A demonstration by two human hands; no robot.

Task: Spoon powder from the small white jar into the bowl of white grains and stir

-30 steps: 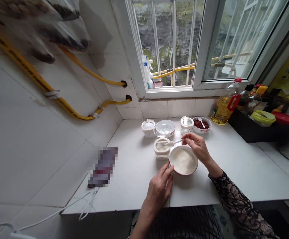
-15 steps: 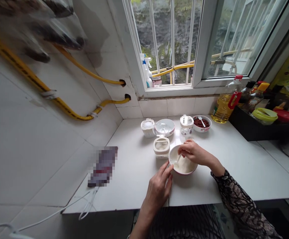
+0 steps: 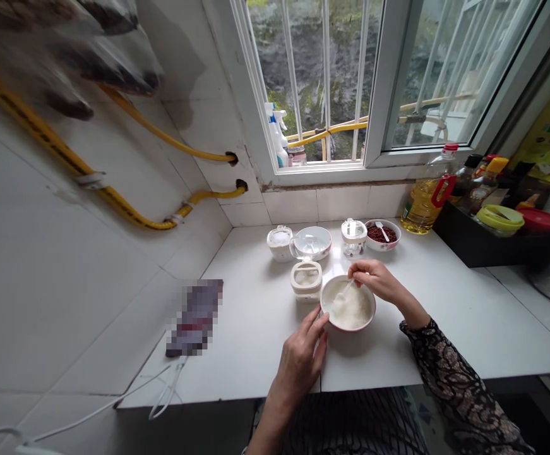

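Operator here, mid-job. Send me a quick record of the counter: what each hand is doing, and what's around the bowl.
right hand: holds a small white spoon in the bowl
left hand: fingertips at the bowl's rim
bowl: white bowl of white powder
beside bowl: square white container
behind: bowl of red beans, cooking oil bottle

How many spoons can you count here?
2: a spoon held by the right hand in the white bowl, and another in the red beans. Lidded containers may hide more.
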